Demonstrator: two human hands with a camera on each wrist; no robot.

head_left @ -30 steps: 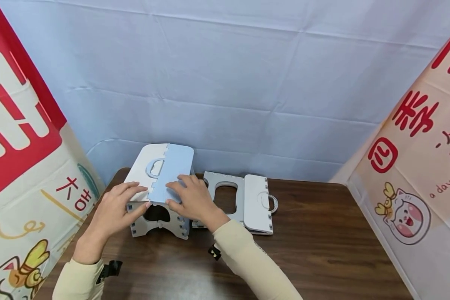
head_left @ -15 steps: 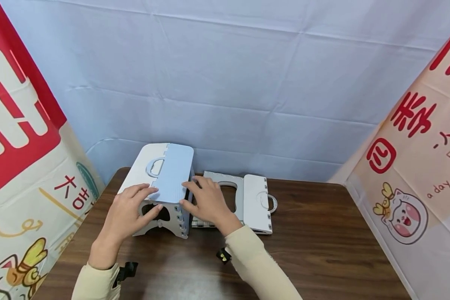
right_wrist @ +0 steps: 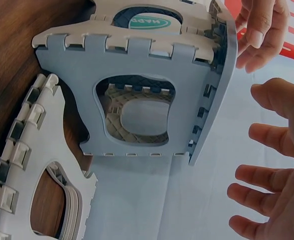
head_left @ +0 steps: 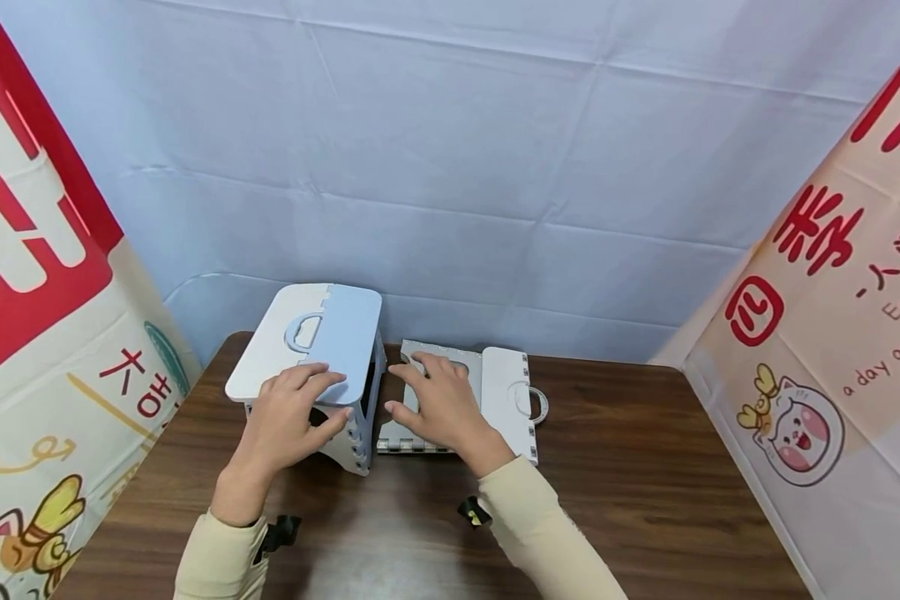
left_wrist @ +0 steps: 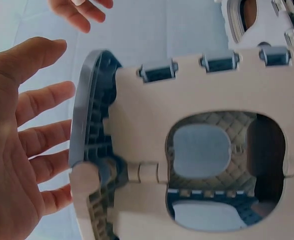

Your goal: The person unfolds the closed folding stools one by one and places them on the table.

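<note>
A folding step stool (head_left: 277,346) stands upright at the table's back left. Its top is half white, half light blue, with a loop handle (head_left: 295,333) at the seam. Over its front edge reaches my left hand (head_left: 285,421), fingers loosely spread; in the left wrist view the fingertips are right at the edge of the stool top (left_wrist: 81,115). My right hand (head_left: 446,408), fingers apart and holding nothing, overlaps a second stool (head_left: 504,387) in the head view. That one lies folded flat just right of the first, its handle (head_left: 542,406) pointing right.
Both stools are on a dark wooden table (head_left: 630,483). A pale blue cloth (head_left: 450,167) hangs close behind the table's back edge. Printed banners hang at the left (head_left: 37,333) and at the right (head_left: 817,333).
My right hand has lifted off the standing stool's blue half and moved right, over the folded stool. The left hand has slid right along the front edge. The stools have stayed in place.
</note>
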